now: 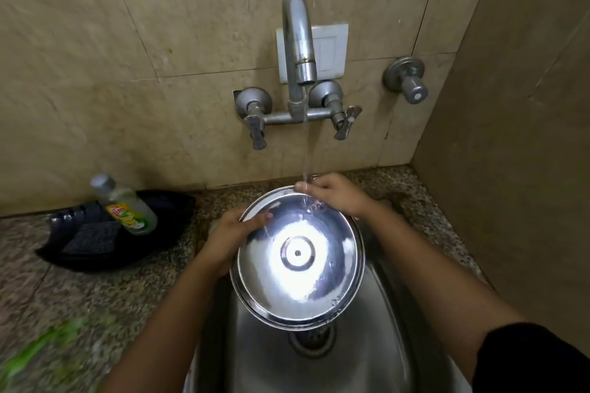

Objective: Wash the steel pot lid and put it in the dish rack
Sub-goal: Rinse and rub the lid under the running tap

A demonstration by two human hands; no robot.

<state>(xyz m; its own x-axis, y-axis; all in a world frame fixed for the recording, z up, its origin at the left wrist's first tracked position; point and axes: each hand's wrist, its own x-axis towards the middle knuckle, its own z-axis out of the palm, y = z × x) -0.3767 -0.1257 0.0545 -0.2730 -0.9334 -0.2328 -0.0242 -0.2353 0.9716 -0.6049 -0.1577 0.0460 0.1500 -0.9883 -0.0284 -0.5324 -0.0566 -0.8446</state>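
1. Steel pot lid, round, shiny, underside up, was held tilted over the steel sink, under the tap's stream.
2. Left hand pinched the lid's left rim; right hand, fingers curled together, gripped its far rim.
3. Likely stiff, light and wet-slippery; the rim looked the safest hold.

Large beige stone tiles cover the back wall, which meets a plain side wall at the right corner. A white switch plate sits on the tiles, and a speckled granite counter runs along the wall's foot.
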